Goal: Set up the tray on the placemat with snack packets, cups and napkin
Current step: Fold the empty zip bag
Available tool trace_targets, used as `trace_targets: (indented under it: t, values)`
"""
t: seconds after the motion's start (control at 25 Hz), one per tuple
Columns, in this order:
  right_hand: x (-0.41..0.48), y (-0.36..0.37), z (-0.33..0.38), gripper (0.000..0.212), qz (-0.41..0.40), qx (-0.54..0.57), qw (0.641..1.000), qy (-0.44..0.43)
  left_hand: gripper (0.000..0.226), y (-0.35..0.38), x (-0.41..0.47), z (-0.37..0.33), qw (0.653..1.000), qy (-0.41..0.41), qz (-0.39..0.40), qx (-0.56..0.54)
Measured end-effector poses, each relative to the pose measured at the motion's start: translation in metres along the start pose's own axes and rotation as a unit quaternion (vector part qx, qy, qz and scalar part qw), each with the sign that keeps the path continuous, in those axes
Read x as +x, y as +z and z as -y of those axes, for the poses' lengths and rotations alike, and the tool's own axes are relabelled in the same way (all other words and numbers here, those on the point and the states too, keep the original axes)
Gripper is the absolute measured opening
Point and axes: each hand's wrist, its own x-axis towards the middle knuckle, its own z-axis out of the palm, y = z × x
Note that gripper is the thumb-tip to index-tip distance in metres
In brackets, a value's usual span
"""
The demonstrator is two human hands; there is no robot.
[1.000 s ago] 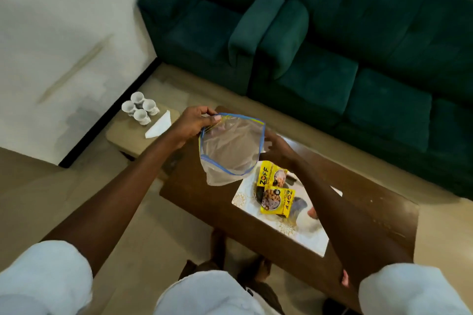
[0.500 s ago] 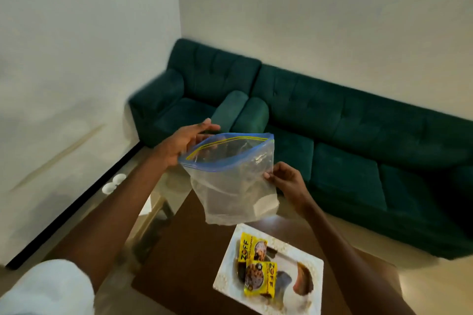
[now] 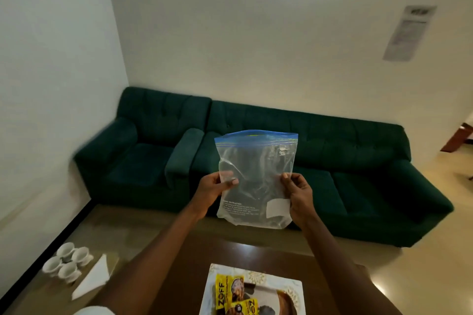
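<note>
ITEM 1 – zip bag [image 3: 254, 179]: clear plastic, blue seal strip on top, looks empty. Held upright in mid-air, above and beyond the tray. Left hand [image 3: 217, 188] pinches its left edge abt mid-height, thumb on the near face; right hand [image 3: 298, 193] pinches the right edge at the same level. Both grips closed on the bag, nothing else held.

ITEM 2 – tray [image 3: 284, 300]: dark, lies on the white patterned placemat [image 3: 258, 273] on the brown table [image 3: 179, 271], cut off by the bottom edge of frame. Placement looks done.

ITEM 3 – snack packets [image 3: 230, 291]: two yellow ones, on the tray's left part, one overlapping the other. Looks done, as far as visible.

ITEM 4 – cups [image 3: 67, 262]: four white, clustered on a low pale side table [image 3: 112, 261], well left of the tray. Not yet moved.

ITEM 5 – napkin [image 3: 93, 280]: white, folded to a triangle, just right of the cups, still left of the tray. Not yet moved.

STATUS: approx. half thru, judging by layout. Left to do: put the bag aside, bring cups + napkin to the tray. Both lie low and left of the hands, well apart from either grip; tray sits directly below the bag.
</note>
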Motion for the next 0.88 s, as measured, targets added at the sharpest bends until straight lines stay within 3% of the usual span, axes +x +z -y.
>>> trace_targets:
  t: [0.12,0.36,0.64,0.76,0.88]
  values:
    - [0.001,-0.016,0.01,0.008,-0.042,0.01,0.999,-0.016,0.02,0.018,0.007,0.001,0.998,0.006,-0.055,-0.008]
    - [0.003,-0.037,0.014,0.018,-0.079,-0.041,0.995,-0.045,0.026,0.033,0.006,-0.001,0.991,0.018,-0.118,-0.055]
    - [0.006,-0.039,0.014,0.029,-0.074,-0.073,0.994,-0.023,0.023,0.055,0.009,0.0,0.98,0.025,-0.199,-0.012]
    - [0.01,-0.046,0.017,0.028,-0.046,-0.055,0.997,0.006,0.021,0.044,0.011,0.004,0.981,0.01,-0.194,0.002]
    - [0.015,-0.053,0.018,0.03,-0.047,-0.069,0.996,0.039,0.029,0.035,0.006,0.0,0.99,-0.016,-0.138,0.026]
